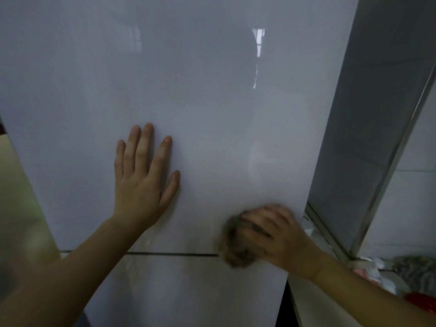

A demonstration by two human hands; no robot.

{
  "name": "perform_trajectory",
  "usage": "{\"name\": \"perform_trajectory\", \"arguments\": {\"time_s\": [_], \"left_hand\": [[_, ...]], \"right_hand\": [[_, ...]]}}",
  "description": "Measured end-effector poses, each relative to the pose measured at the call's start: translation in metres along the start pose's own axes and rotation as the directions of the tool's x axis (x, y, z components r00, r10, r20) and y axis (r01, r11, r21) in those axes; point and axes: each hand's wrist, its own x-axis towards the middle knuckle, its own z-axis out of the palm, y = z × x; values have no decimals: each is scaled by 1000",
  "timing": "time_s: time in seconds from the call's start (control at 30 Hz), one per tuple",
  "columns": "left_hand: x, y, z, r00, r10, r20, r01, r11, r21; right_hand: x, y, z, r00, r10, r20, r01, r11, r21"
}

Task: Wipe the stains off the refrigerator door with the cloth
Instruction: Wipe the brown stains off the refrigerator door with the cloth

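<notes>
The glossy white refrigerator door (200, 90) fills most of the view. My left hand (141, 182) lies flat against it with fingers straight and spread. My right hand (271, 234), blurred by motion, grips a bunched brownish cloth (236, 246) and presses it on the door near its right edge, just above the dark seam (165, 253) between the upper and lower doors. A faint whitish smear (257, 159) shows on the door above the cloth.
The refrigerator's grey side panel (368, 114) runs down the right, next to a metal-edged tiled wall (410, 185). Low on the right a ledge holds a patterned rag (417, 270), white clutter and something red (422, 300). A beige surface (18, 197) stands at the left.
</notes>
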Motion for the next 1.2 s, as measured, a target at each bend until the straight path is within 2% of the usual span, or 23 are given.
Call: {"name": "perform_trajectory", "arguments": {"time_s": [0.1,0.23,0.33,0.47,0.6,0.67,0.73,0.93,1.1,1.2], "left_hand": [[0,0,-2,1000,2,22,-2,1000,2],[0,0,-5,999,2,43,-2,1000,9],[-1,1,-4,999,-6,50,6,1000,0],[0,1,-5,998,-10,61,9,1000,4],[-2,-1,-5,998,4,63,-5,1000,15],[-3,-1,-4,998,8,59,-9,1000,15],[-3,-2,-4,998,10,62,-11,1000,11],[-3,-6,-8,995,38,88,-39,999,13],[1,-7,-22,980,19,199,-22,1000,15],[3,-6,-31,971,16,240,-21,1000,17]], "right_hand": [[36,42,-31,982,168,-86,-169,986,-9],[83,85,-69,899,398,-183,-406,914,-6],[86,81,-68,861,464,-209,-476,880,-9],[50,48,-46,888,432,-156,-437,899,3],[-11,-5,-12,967,245,67,-245,969,-19],[-40,-27,2,974,140,177,-140,990,-12],[-60,-40,10,974,78,215,-74,997,-25],[-30,-9,-12,987,143,73,-141,990,-27],[66,68,-63,967,252,-44,-255,965,-62],[143,116,-97,925,356,-133,-366,929,-57]]}}
